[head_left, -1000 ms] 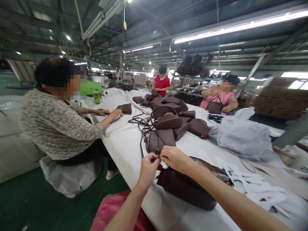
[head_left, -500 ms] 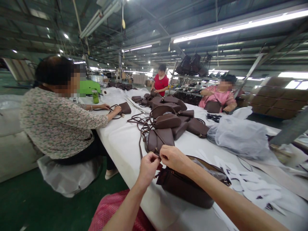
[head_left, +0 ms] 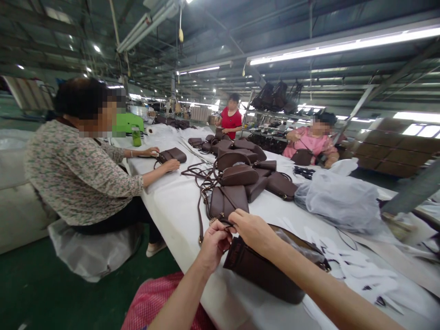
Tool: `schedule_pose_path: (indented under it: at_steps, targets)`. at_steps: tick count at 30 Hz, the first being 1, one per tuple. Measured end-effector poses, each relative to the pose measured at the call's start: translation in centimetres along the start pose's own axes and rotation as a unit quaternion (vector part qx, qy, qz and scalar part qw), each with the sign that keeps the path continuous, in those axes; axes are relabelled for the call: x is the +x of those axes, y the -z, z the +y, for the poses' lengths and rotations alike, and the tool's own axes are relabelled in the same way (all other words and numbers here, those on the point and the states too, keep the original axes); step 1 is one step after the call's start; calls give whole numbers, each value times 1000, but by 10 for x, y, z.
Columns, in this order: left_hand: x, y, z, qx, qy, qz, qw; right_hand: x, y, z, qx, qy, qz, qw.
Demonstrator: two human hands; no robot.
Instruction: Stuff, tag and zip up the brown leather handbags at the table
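Observation:
A dark brown bag [head_left: 271, 270] lies on the white table [head_left: 172, 201] in front of me, its top open with clear plastic showing inside. At the bag's left end, my left hand [head_left: 216, 243] pinches a thin dark strap. My right hand [head_left: 249, 229] is closed on the same strap, just right of the left fingertips. A dark tag [head_left: 235, 253] hangs at the bag's end beneath my hands. Just beyond my fingers lies another brown bag [head_left: 228, 200]. My right forearm crosses over the open bag and hides part of it.
Several brown bags [head_left: 237, 175] with straps are heaped mid-table. Clear plastic [head_left: 340, 192] and white strips [head_left: 364, 270] lie to the right. A person in a floral top [head_left: 82, 174] sits left, hands at a bag [head_left: 172, 155]. Two people stand or sit farther back.
My hands have shifted slightly at the strap, and a dark loop now shows between them. The tag faces me more. The person at left has flattened a bag and opened one hand beside it.

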State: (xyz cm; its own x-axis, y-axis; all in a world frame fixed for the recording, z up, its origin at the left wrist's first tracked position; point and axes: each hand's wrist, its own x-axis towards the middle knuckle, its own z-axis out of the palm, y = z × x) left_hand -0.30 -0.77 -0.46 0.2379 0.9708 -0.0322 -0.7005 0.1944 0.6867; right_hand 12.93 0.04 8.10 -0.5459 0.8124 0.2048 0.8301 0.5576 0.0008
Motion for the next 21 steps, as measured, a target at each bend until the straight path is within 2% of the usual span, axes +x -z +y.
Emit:
schedule_pose_path:
  at_steps: [1,3,5,7,11,15,17,19,21]
  targets:
    - [0,1,-1,-13,4,-3,1000,-7,2,-3,-37,5,14,999]
    - [1,2,-2,-29,4,-7,1000,-23,5,-10,-76,66,43,994]
    - [0,5,-1,-55,12,-15,998,-39,3,-17,-82,162,36,983]
    - [0,8,0,-81,17,-27,996,-51,-4,-23,-109,218,12,970]
    - [-2,16,2,-125,17,-41,991,-57,-26,-27,-218,198,30,955]
    - [-1,22,5,-160,22,-69,984,-49,-38,-19,-241,211,47,946]
    - [0,24,6,-185,21,-81,979,-46,-38,-13,-220,232,50,946]
    - [1,27,7,-214,24,-82,973,-42,-33,-8,-152,223,57,961]
    - [2,30,7,-236,35,-79,968,-38,-24,-6,-31,146,79,986]
